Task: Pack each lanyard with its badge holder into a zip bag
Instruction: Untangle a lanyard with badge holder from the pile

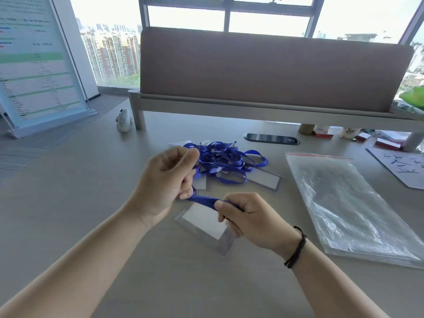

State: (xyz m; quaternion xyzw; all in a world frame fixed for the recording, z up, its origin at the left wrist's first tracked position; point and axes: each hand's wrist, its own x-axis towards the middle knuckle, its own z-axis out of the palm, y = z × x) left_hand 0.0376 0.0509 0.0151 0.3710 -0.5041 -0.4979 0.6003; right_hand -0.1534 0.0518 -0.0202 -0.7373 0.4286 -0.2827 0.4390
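A blue lanyard strap [203, 199] runs taut between my two hands above the table. My left hand [167, 180] grips one part of it with curled fingers. My right hand [247, 214] pinches the other end, just over a clear badge holder [202, 222] with a white insert that hangs at a tilt under it. Behind my hands lies a tangled pile of blue lanyards [224, 161] with more clear badge holders [266, 180] attached. A stack of clear zip bags [344, 203] with a red seal strip lies flat to the right.
A padded desk divider [270, 67] on a metal frame crosses the back of the table. A dark cable port [271, 138] sits behind the pile. A small white figure [124, 120] stands back left. A sheet with blue writing [403, 166] lies far right.
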